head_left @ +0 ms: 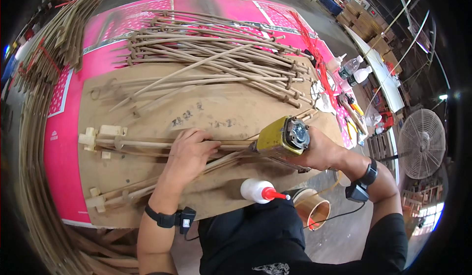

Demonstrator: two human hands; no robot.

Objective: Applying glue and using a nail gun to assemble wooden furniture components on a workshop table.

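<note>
My right hand [322,149] grips a yellow nail gun [275,138], its nose down against long wooden rods on the brown board [196,107]. My left hand [189,154] lies over a wooden rod [142,144] left of the nail gun, its fingers curled around it and pressing it down. That rod's left end sits at small pale wooden blocks [88,138] fixed on the board. Nearer to me, another rod [142,193] slants to a lower block [96,199]. A white glue bottle [255,191] with a red nozzle lies at the board's near edge.
Many rods with small round knobs [206,53] are heaped across the far side of the pink-covered table [61,176]. Wooden strips [37,176] stack along the left. Bottles [351,68], pliers [351,130] and red strings [314,44] lie right; a fan [422,142] stands beyond.
</note>
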